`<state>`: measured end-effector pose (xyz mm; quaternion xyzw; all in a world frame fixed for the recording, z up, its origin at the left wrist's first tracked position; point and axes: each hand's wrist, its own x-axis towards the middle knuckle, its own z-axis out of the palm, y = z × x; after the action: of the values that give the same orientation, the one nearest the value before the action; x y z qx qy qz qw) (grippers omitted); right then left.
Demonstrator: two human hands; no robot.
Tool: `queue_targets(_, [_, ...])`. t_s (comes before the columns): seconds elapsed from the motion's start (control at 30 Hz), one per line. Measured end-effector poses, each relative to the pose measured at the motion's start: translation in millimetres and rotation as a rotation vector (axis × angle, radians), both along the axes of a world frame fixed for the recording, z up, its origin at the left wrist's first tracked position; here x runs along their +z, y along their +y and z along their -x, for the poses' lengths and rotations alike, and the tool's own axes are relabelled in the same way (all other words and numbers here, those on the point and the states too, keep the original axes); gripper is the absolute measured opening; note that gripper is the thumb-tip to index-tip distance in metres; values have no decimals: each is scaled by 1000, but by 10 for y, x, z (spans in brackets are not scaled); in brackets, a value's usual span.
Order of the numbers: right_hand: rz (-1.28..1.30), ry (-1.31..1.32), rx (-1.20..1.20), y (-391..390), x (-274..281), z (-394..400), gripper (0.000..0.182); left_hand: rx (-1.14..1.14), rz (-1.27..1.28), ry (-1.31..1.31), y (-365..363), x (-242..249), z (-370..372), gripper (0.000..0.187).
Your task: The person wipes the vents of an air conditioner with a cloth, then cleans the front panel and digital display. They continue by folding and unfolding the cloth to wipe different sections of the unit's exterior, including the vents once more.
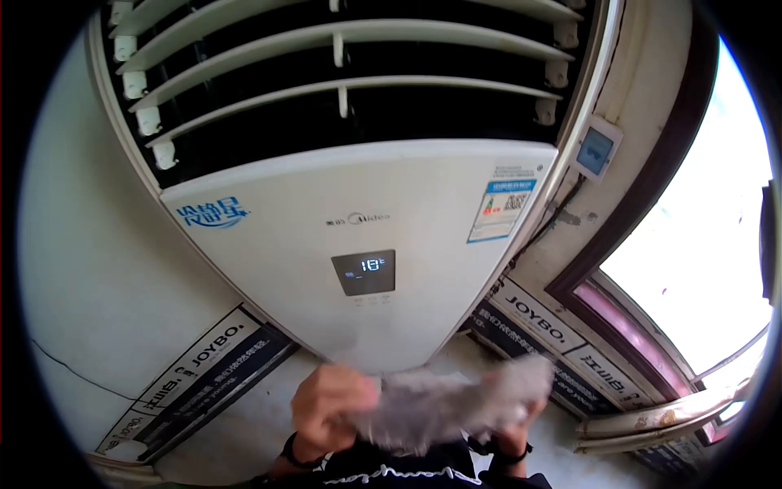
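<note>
At the bottom of the head view, a grey cloth (423,411) is stretched between my two hands, smeared by motion. My left hand (332,406) is closed on the cloth's left end. My right hand (517,416) grips its right end, partly hidden by the fabric. Beyond them stands a white floor-standing air conditioner (301,236), with a lit display (365,272) reading 18 and open louvres (350,90) above. The cloth is in front of the unit's lower part; whether they touch is unclear.
A wall switch box (599,148) is right of the unit. A bright window (692,220) with a dark frame is at the right, above a rolled beige fabric (652,424). Printed banner strips (204,371) run along the lower wall on both sides.
</note>
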<state>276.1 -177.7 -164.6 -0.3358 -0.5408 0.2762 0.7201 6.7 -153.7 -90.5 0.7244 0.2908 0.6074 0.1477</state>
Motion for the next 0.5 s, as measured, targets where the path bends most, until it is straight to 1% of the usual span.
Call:
queue_targets(0.03, [-220, 43, -189, 2, 156, 47, 55, -44, -144, 70, -40, 132, 76, 10])
queue_targets(0.07, [-399, 79, -354, 32, 417, 124, 46, -39, -276, 92, -59, 227, 72, 11])
queue_targets(0.1, [-535, 112, -479, 87, 673, 207, 37, -42, -338, 94, -64, 345, 30, 11])
queue_targets(0.13, [-615, 129, -564, 168, 846, 276, 28, -49, -402, 97, -50, 476, -36, 11])
queue_targets(0.17, [-634, 122, -601, 263, 909, 320, 20, -58, -466, 100, 3, 593, -87, 11])
queue_targets(0.2, [-567, -24, -622, 428, 800, 322, 21, -194, -510, 75, 141, 735, -102, 7])
queue_targets(0.27, [-448, -320, -678, 786, 633, 181, 24, -320, -462, -65, 306, 802, -97, 8])
queue_targets(0.3, [-386, -461, -708, 965, 601, 100, 25, -223, -370, -75, 399, 906, -107, 7])
queue_targets(0.33, [-312, -601, -738, 1074, 749, 103, 27, -132, -274, -80, 492, 1011, -118, 6])
queue_targets(0.37, [-193, -536, -432, 1179, 882, 94, 31, 122, -86, -35, 533, 1108, -139, 6])
queue_targets(0.4, [-34, -425, -147, 1260, 1164, 154, 37, 44, 243, -145, 596, 1014, -129, 11])
queue_targets(0.43, [144, -314, 62, 1340, 1449, 214, 44, -34, 568, -247, 739, 863, -85, 16])
queue_targets(0.47, [167, -271, 57, 1225, 1346, 234, 46, -49, 593, -262, 764, 611, -39, 21])
queue_targets(0.5, [172, -234, 56, 1124, 1222, 251, 49, -94, 634, -336, 713, 480, -39, 20])
